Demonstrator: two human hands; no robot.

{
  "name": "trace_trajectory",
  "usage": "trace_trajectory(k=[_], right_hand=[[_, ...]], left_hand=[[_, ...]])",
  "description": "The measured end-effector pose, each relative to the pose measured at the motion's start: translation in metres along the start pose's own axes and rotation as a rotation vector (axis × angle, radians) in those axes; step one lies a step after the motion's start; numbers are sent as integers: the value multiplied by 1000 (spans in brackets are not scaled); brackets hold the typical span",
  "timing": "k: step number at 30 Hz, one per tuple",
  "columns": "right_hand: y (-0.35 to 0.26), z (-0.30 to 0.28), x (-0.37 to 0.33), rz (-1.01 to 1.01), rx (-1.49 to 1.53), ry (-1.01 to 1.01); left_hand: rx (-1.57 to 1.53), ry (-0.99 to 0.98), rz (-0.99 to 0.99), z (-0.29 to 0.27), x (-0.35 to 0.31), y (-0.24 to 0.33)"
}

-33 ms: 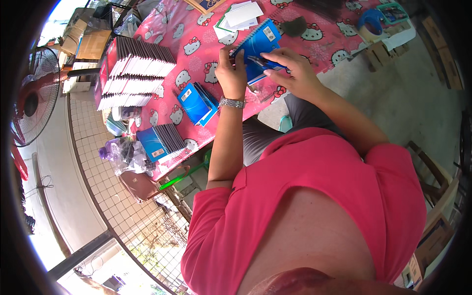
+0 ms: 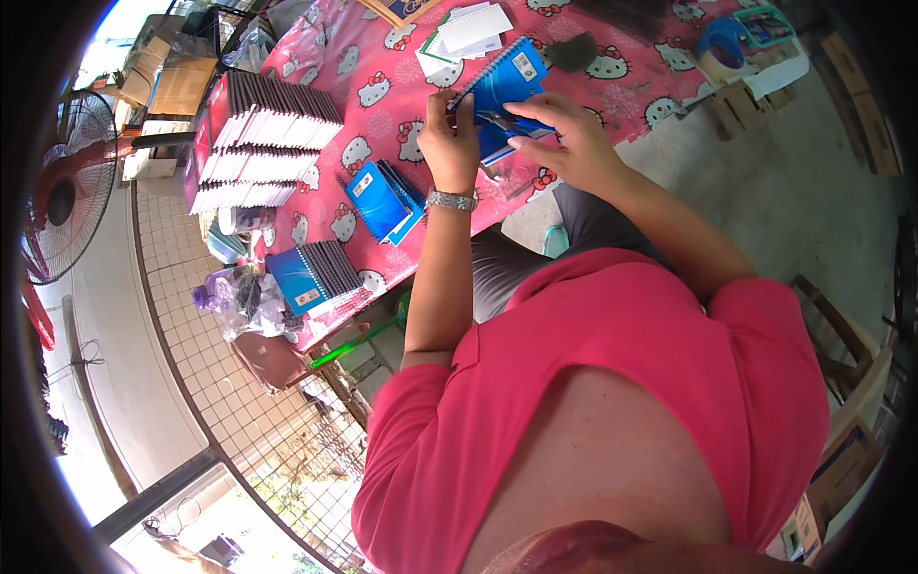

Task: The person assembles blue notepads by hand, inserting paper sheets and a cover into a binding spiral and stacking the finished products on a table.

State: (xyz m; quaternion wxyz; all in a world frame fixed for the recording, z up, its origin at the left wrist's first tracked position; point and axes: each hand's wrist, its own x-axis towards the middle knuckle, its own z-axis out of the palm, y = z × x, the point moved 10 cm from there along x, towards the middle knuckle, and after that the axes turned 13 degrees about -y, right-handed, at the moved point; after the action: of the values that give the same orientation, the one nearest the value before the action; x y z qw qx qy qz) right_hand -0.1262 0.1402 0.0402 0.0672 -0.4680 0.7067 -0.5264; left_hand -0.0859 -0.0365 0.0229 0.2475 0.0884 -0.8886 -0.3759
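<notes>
Pink cartoon-print tablecloth spread beneath a blue spiral notebook near loose white cards. At the notebook's wire-bound edge, the left hand curled thumb and forefinger close, their grip unclear; the right hand pinched a small pliers-like tool between thumb and fingers over the cover.
</notes>
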Motion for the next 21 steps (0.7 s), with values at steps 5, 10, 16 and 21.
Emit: trace_trajectory(k=[5,10,16,21], right_hand=[[0,3,10,-34,-98,44],[-15,8,18,-105,-351,27],[-26,16,25,-188,-525,36],[22,38,32,273,-44,-288]], left_hand=[[-23,-4,-65,-1,-5,1],[-90,-26,-85,-1,-9,0],[-111,4,-24,1,-13,-10],[-181,-2,-73,2,-17,-18]])
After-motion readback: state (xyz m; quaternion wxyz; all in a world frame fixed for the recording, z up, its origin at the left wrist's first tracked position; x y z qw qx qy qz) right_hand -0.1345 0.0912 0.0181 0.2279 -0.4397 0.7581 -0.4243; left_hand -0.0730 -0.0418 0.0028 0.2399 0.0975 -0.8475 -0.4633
